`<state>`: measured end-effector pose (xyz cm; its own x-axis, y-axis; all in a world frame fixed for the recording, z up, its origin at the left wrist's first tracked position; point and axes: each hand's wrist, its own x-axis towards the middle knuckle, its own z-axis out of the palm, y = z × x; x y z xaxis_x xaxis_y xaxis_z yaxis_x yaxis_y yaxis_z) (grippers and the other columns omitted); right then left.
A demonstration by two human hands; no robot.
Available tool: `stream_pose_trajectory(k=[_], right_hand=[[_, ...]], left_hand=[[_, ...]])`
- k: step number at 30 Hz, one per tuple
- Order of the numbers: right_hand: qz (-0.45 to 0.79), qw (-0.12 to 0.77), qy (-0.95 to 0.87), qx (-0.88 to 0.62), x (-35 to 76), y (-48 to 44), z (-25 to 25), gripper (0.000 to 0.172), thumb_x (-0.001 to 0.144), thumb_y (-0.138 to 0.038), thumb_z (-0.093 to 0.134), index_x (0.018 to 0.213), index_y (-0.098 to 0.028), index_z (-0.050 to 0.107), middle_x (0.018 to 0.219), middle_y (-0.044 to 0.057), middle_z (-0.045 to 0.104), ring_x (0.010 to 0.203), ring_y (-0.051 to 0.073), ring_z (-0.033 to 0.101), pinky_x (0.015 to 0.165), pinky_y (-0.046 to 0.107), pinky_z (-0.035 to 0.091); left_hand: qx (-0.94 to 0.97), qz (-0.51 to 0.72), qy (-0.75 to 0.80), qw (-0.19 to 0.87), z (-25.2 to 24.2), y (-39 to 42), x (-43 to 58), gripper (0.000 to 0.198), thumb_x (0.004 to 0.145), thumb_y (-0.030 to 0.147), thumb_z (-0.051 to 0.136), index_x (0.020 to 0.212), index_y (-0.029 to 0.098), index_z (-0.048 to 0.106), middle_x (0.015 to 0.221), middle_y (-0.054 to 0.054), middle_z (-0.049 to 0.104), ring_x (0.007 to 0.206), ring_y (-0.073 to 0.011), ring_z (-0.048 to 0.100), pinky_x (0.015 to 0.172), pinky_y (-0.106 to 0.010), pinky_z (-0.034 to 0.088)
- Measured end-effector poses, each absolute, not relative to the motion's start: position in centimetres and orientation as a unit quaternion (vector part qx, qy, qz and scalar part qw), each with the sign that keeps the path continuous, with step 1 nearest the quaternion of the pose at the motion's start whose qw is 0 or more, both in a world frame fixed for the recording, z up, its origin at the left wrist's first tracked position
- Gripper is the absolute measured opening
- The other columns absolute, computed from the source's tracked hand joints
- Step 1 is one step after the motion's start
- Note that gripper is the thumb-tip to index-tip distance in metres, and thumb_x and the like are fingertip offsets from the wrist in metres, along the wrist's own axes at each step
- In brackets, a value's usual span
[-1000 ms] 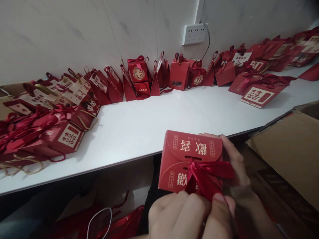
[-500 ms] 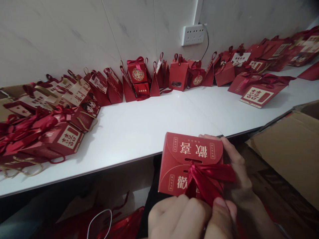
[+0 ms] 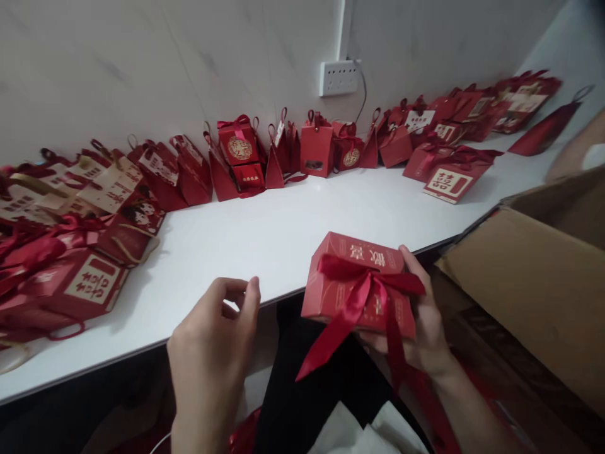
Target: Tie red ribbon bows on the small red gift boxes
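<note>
Two bare hands and one red gift box (image 3: 338, 291), tied with one ribbon bow (image 3: 368, 277), are seen in front of a white table (image 3: 265, 239). The red gift box is gripped by its right side in the right hand (image 3: 425, 321), with fingers at its far corner and beneath it. It is held tilted, just off the table's front edge. Two tails hang from the ribbon bow, one slanting down to the left, one falling past the right wrist. The left hand (image 3: 212, 340) is seen half open, loosely curled, with nothing visible in it; the red gift box lies to its right, near but apart.

Along the table's back edge, one stack of two boxes is seen, an emblem box (image 3: 239, 146) above a smaller box (image 3: 249, 176). To the right, one windowed box (image 3: 314, 145) is set beside one box with a round gold emblem (image 3: 350, 154). Nearer the front edge, on the right, two ribboned boxes (image 3: 447, 183) are placed close together. One dark red bag (image 3: 546, 129) is set towards the right end. The left cluster (image 3: 120, 236), at the table's left end, and the right cluster (image 3: 472, 110), by the back edge, are too overlapped to be counted. One socket panel (image 3: 338, 77) is fixed to the wall above; one cardboard carton (image 3: 534, 284) is seen at the front edge, right.
</note>
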<state>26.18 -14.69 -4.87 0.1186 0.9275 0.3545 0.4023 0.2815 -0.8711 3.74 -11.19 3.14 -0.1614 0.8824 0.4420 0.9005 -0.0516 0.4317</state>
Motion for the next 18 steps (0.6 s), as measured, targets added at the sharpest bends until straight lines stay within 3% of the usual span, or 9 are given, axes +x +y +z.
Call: stream_pose_trajectory(k=[2, 4, 7, 10, 14, 18], right_hand=[[0.316, 0.592, -0.527, -0.522, 26.4, -14.3, -4.7, 0.103, 0.065, -0.052, 0.071, 0.144, -0.03, 0.009, 0.138, 0.011, 0.044, 0.119, 0.032, 0.051, 0.095, 0.048, 0.047], [0.416, 0.645, -0.423, -0.481, 26.8, -13.8, -4.8, 0.085, 0.069, -0.055, 0.066, 0.139, -0.028, 0.026, 0.129, 0.01, 0.054, 0.115, 0.03, 0.055, 0.092, 0.048, 0.049], [0.623, 0.644, -0.25, -0.367, 27.8, -13.3, -5.1, 0.058, 0.076, -0.065, 0.05, 0.12, -0.026, 0.051, 0.118, 0.006, 0.063, 0.107, 0.025, 0.06, 0.088, 0.044, 0.051], [0.741, 0.606, -0.138, -0.252, 28.4, -13.3, -5.0, 0.055, 0.075, -0.068, 0.048, 0.105, -0.024, 0.06, 0.109, 0.002, 0.068, 0.101, 0.018, 0.063, 0.087, 0.033, 0.051], [0.755, 0.609, -0.099, -0.222, 28.2, -13.8, -4.7, 0.056, 0.071, -0.066, 0.055, 0.103, -0.022, 0.061, 0.108, 0.001, 0.068, 0.101, 0.017, 0.063, 0.084, 0.028, 0.052], [0.679, 0.645, -0.16, -0.313, 27.7, -14.5, -4.7, 0.058, 0.072, -0.068, 0.053, 0.108, -0.022, 0.058, 0.11, 0.005, 0.067, 0.098, 0.021, 0.064, 0.084, 0.038, 0.053]], left_hand=[[-0.668, -0.309, -0.675, -0.052, 2.4, -10.9, 4.0, 0.023, 0.08, 0.043, 0.056, 0.07, 0.022, 0.059, 0.049, 0.004, 0.054, 0.042, -0.0118, 0.05, 0.045, -0.02, 0.032], [-0.692, -0.297, -0.648, -0.118, 1.9, -10.8, 4.5, 0.027, 0.08, 0.048, 0.054, 0.07, 0.023, 0.058, 0.046, 0.005, 0.054, 0.04, -0.0121, 0.049, 0.044, -0.021, 0.033], [-0.706, -0.269, -0.63, -0.181, 1.4, -10.9, 5.3, 0.033, 0.081, 0.052, 0.049, 0.069, 0.023, 0.058, 0.047, 0.004, 0.056, 0.04, -0.0131, 0.051, 0.046, -0.022, 0.035], [-0.709, -0.242, -0.631, -0.203, 1.0, -10.9, 6.0, 0.034, 0.081, 0.053, 0.047, 0.067, 0.023, 0.057, 0.048, 0.005, 0.058, 0.041, -0.0132, 0.052, 0.048, -0.022, 0.036], [-0.725, -0.233, -0.614, -0.21, 0.4, -11.0, 6.3, 0.036, 0.08, 0.056, 0.046, 0.066, 0.024, 0.056, 0.047, 0.005, 0.055, 0.039, -0.0123, 0.049, 0.046, -0.023, 0.035], [-0.724, -0.258, -0.599, -0.224, 0.4, -11.1, 6.4, 0.036, 0.079, 0.057, 0.047, 0.069, 0.024, 0.057, 0.049, 0.005, 0.056, 0.041, -0.0123, 0.05, 0.047, -0.023, 0.036]])
